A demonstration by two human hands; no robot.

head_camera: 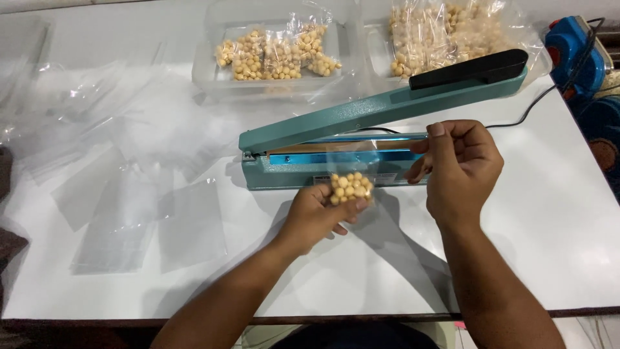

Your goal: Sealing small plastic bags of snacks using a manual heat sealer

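At the centre of the frame the left hand (314, 216) pinches the filled bottom of a small clear bag of yellow beans (351, 187), fingers curled shut around it, just in front of the teal sealer (361, 139), whose arm stands raised. The right hand (460, 169), just right of centre, grips the bag's empty top edge between thumb and closed fingers. Empty clear bags (123, 194) lie at left, and trays of packed beans (278, 55) sit along the top.

small clear plastic bag (352, 176) of round yellow beads (bottom filled), upright, top across teal heat sealer (361, 139)
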